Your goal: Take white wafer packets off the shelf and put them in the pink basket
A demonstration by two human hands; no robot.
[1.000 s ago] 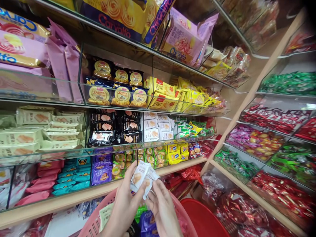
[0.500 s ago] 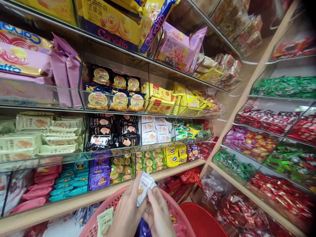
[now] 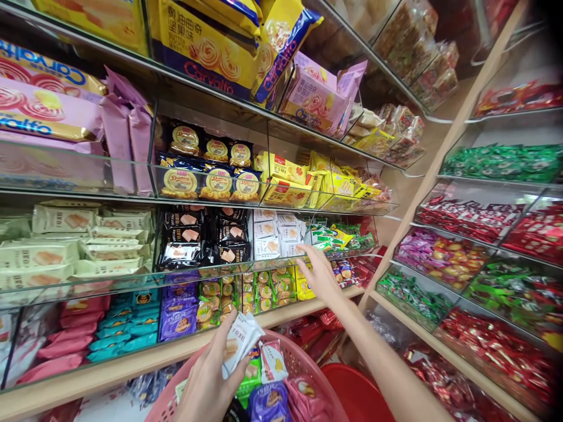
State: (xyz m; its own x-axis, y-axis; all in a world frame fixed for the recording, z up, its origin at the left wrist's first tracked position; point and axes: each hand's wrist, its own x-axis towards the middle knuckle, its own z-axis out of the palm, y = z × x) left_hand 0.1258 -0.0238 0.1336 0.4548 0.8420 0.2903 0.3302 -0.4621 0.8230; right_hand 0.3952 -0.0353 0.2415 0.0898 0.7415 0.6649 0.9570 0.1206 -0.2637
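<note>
Over the pink basket (image 3: 313, 370), my left hand (image 3: 204, 375) is closed around white snack packets (image 3: 240, 340), pinched between thumb and fingers. My right hand (image 3: 321, 274) stretches out to the shelf, its fingers apart. The fingertips are at the glass front of the compartment with white wrapped snacks (image 3: 266, 247); whether they touch anything I cannot tell. Inside the basket lie a purple cookie packet (image 3: 269, 403), a green packet (image 3: 251, 375), a white packet (image 3: 273, 360) and pinkish-red packets, partly covered by my left hand.
Glass-fronted shelves hold black packets (image 3: 182, 234), pale green packets (image 3: 48, 258) and yellow packets (image 3: 284, 170). A wooden ledge (image 3: 105, 364) runs below. Wrapped candies fill the right-hand shelves (image 3: 475, 208). Beside the basket stands a red tub (image 3: 352, 390).
My right hand has left the left hand and moved up and forward to the shelf. My left hand has shifted slightly left, keeping the white packets.
</note>
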